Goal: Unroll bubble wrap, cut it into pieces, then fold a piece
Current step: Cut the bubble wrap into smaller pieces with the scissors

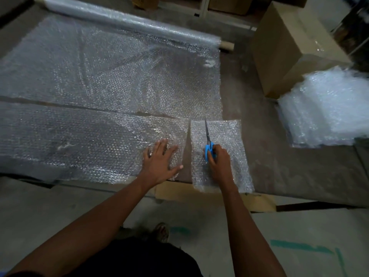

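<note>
Fingers (214, 151) of the right hand (218, 158) curl through blue scissors (208, 143) over a cut piece (229, 156) at the surface's near edge; left hand (159, 162) presses spread on the bubble wrap strip (79, 140). Roll (127, 21), cardboard box (289, 50) and stacked pieces (323, 108) lie farther off.

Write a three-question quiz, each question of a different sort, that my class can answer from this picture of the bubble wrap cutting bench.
1. True or false: the left hand lies flat on the long strip.
2. Multiple choice: what does the right hand hold? A) a knife B) scissors C) tape
3. Short answer: where is the stack of cut sheets in relation to the box?

Key
1. True: fingers spread, pressing the strip.
2. B: blue handles, blades closed, pointing away over the small piece.
3. In front of the box, at the right end of the bench.
</note>
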